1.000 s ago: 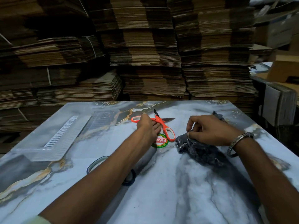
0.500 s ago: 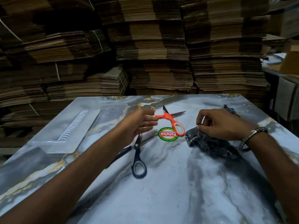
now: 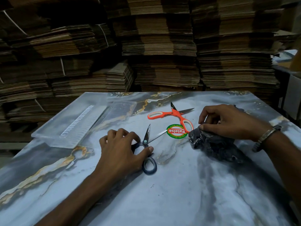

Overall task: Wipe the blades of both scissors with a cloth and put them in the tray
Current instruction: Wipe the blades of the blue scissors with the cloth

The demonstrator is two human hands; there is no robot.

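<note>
1. the left hand is laid over the black-handled steel scissors at about 7 o'clock on the marble-patterned counter; the fingers are curled loosely round the handles, thumb against the near loop, apparently to pick the pair up for wiping. whether it is fully gripped cannot be told.
2. the right hand is pinched onto the crumpled dark cloth at 3 o'clock, probably so it is ready to meet a blade.
3. the black pair is seen with blades splayed open, pointing toward 12 and 2 o'clock.
4. the orange-handled scissors are left lying open near 1 o'clock, untouched, just beyond a round red-and-green sticker.
5. the clear plastic tray is placed at 10 o'clock, with no scissors in it yet.
</note>
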